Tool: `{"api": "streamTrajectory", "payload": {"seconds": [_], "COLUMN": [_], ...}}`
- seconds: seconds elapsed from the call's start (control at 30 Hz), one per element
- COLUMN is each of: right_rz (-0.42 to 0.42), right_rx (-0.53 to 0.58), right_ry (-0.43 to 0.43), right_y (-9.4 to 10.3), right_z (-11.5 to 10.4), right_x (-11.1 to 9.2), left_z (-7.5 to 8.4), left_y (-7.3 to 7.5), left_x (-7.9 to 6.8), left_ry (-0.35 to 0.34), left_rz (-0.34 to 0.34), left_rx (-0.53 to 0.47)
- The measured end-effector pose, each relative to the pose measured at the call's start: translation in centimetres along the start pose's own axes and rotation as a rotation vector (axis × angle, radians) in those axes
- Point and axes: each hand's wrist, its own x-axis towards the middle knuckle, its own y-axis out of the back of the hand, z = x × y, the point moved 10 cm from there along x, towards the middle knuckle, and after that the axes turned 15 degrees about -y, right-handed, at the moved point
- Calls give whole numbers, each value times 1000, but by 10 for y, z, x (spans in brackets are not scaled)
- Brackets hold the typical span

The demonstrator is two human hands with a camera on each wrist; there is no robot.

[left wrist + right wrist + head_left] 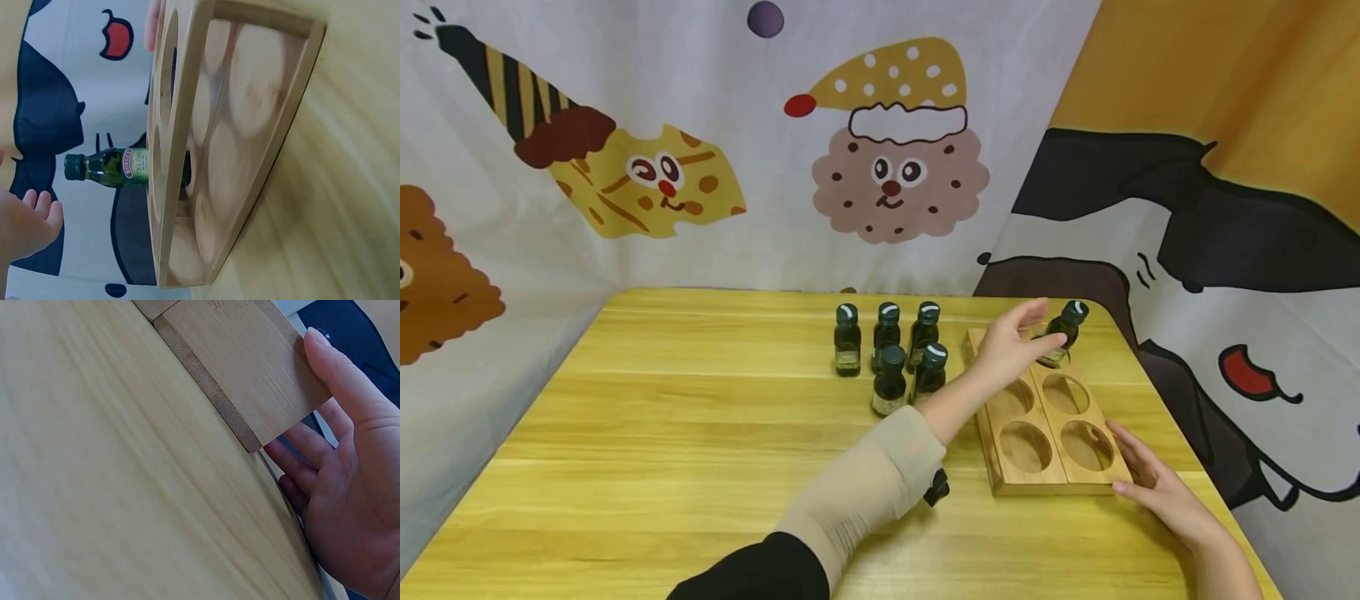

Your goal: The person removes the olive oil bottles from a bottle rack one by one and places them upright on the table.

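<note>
A small dark green oil bottle [1062,331] with a yellow-green label stands upright in the far right hole of a wooden rack [1051,477]. In the left wrist view, the bottle [112,167] passes through the rack's upper board. My left hand [1011,343] is beside the bottle's top, fingers loosely extended and apart from it. It holds nothing. My right hand [1172,492] grips the rack's near right corner, with the thumb at the front edge and the fingers along the right side. The right wrist view shows this hand [356,462] around the rack's end.
Several similar bottles [847,342] stand upright left of the rack, near the back of the wooden table [625,433]. Other round holes show in the rack's near part. A printed cloth [715,267] hangs behind the table and along its right side.
</note>
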Motion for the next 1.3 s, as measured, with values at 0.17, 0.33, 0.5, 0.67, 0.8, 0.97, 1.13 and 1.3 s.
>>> {"api": "streamTrajectory", "payload": {"seconds": [0.17,0.33,0.5,0.67,0.8,0.97,1.13,1.3], "right_rz": [0,-3,-1,-10,-11,-12,-8,-19], "right_rx": [2,-4,-4,12,11,-4,-5,-6], "right_ry": [0,3,15,21,28,24,11,32], "right_y": [0,0,1,-2,-3,-4,-2,-3], "right_z": [0,1,1,1,-1,-3,-4,-6], "right_x": [0,2,-1,-3,1,2,1,2], "left_z": [-7,-15,-18,-28,-36,-44,-48,-53], "left_y": [-6,-12,-23,-27,-26,-27,-36,-38], "left_x": [11,17,24,25,25,30,37,42], "left_ry": [46,96,100,131,137,138,122,123], "left_rz": [23,48,40,48,54,67,48,49], "left_rx": [43,85,133,165,164,170,183,200]}}
